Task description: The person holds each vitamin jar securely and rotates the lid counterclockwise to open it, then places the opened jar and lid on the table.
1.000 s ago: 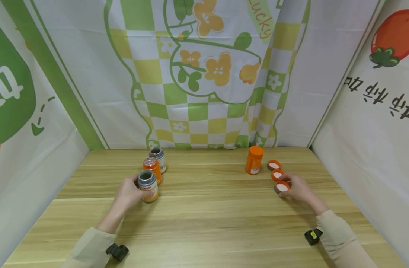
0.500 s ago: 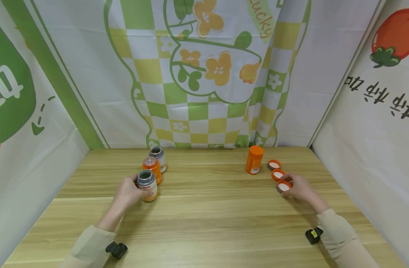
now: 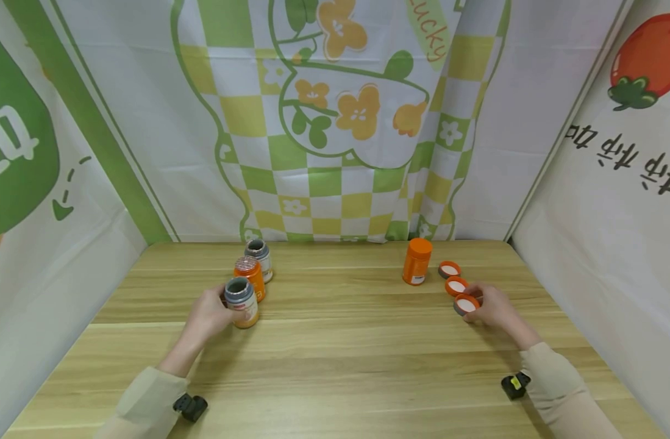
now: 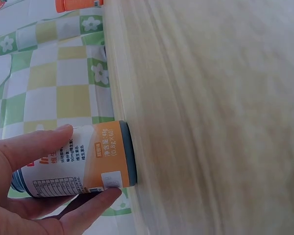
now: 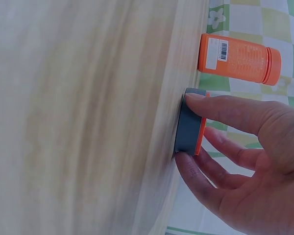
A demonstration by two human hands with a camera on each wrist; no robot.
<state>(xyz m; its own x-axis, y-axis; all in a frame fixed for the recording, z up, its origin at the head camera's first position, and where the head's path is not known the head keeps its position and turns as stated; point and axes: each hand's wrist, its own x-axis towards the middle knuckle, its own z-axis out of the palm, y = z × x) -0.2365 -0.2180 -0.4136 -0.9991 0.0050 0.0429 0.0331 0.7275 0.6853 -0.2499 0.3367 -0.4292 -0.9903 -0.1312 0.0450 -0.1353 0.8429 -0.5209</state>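
1. The left hand (image 3: 207, 314) grips an open jar (image 3: 244, 305) with a grey neck and a white-and-orange label: the thumb presses one side, the other fingers bend round the opposite side, and the mouth rises above them, facing up.
2. The right hand (image 3: 491, 306) pinches a grey lid (image 3: 466, 305) with an orange rim, its white inside turned up between thumb and fingers; the thumb lies on its grey wall, with a fingertip opposite.
3. Below both sets of fingers spreads the wooden table (image 3: 335, 366).
4. Just beyond the right fingertips lies an orange lid (image 3: 456, 286), white inside up; whether a finger touches it cannot be told.
5. Just past the left fingers, behind the held jar, stands an orange jar (image 3: 250, 280) with a shiny top.
6. Farther from the right fingers lies another grey lid (image 3: 449, 270), orange-rimmed; to its left stands a capped orange bottle (image 3: 417, 262).
7. Farthest from the left fingers on that side is a second grey-necked jar (image 3: 260, 256), open and upright.
8. Beyond everything hangs a checked curtain (image 3: 340, 177).
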